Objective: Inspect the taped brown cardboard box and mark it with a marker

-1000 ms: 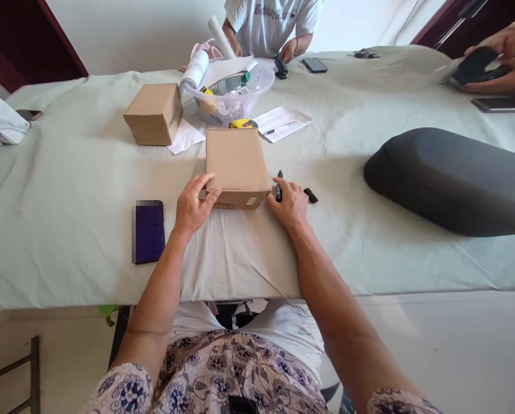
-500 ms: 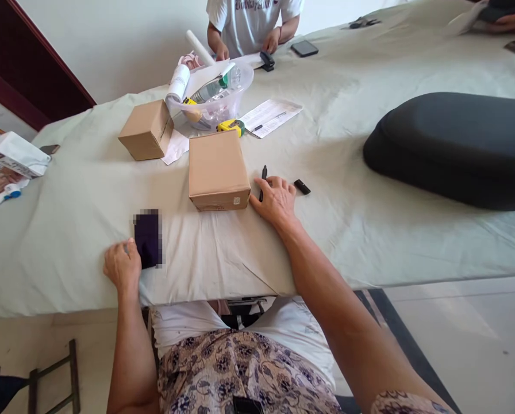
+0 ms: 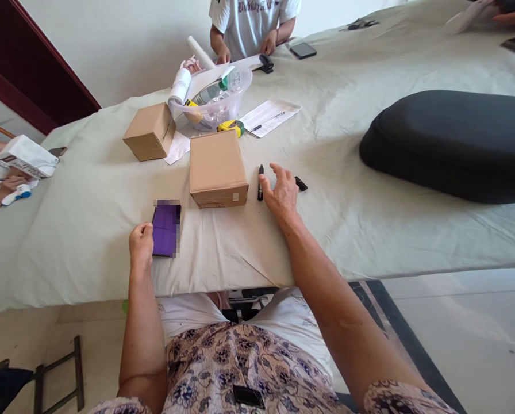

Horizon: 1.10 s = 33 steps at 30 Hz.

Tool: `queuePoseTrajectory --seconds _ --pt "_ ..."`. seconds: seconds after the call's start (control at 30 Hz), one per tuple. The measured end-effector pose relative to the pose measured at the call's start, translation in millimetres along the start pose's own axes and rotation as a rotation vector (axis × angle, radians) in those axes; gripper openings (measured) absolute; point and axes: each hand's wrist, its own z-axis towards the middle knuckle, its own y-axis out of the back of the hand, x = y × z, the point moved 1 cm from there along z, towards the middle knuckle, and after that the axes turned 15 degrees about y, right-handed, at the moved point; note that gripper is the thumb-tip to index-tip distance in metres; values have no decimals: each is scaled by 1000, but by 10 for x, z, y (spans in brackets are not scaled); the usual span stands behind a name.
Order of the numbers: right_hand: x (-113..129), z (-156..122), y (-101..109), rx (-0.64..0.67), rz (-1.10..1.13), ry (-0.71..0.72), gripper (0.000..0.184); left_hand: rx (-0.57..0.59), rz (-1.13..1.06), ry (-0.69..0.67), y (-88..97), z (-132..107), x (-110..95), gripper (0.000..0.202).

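My left hand (image 3: 141, 244) grips the near left edge of a purple phone (image 3: 166, 229) lying on the pale tablecloth (image 3: 89, 218), fingers curled round it. My right hand (image 3: 281, 192) hovers with fingers spread between a black marker (image 3: 260, 182) and its loose black cap (image 3: 301, 183), holding nothing. A closed cardboard box (image 3: 217, 168) stands just left of the marker, between my two hands.
A second cardboard box (image 3: 150, 130), a clear bowl of tools (image 3: 214, 103), a yellow tape measure (image 3: 231, 126) and a paper with pen (image 3: 269, 117) lie further back. A large black padded case (image 3: 451, 144) fills the right. Other people sit at the far side and at the left.
My left hand left the box, went down to the phone and took hold of it, sliding it nearer the box. My right hand lifted off the marker and spread its fingers.
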Motion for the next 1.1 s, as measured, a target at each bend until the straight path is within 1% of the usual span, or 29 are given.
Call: queuePoseTrajectory --seconds 0.17,0.3,0.4,0.5,0.53,0.6,0.67,0.73,0.8,0.83,0.9,1.0,1.1 --pt "37 41 122 -248 130 25 50 49 -88 13 -65 -125 21 25" --pt "133 40 217 -388 230 35 46 83 -174 33 -55 -246 124 23" --pt "266 34 295 -452 374 36 42 102 -268 33 -24 -357 204 31" --pt "463 -11 382 -436 515 37 39 112 -362 17 -28 -508 261 44" --pt "538 -47 407 -410 553 34 40 128 -408 11 -53 -571 269 47" --pt "683 -161 435 -331 632 34 43 202 -548 4 -148 -707 262 49" --pt "798 -327 425 -190 738 35 49 278 -647 0 -296 -838 220 46" --pt "868 -520 379 31 850 7 56 343 -694 -19 -474 -940 149 43" --pt "899 -697 328 283 932 -2 64 378 -714 -56 -647 -1001 69 39" --pt "906 -768 310 403 945 5 66 395 -719 -70 -723 -1019 34 37" --pt "911 -859 297 590 935 44 64 413 -745 -73 -837 -1040 -8 35" --pt "916 -890 325 767 906 83 55 424 -790 -40 -900 -1063 14 30" --pt "910 -873 367 853 833 107 50 433 -765 -39 -874 -1085 99 24"
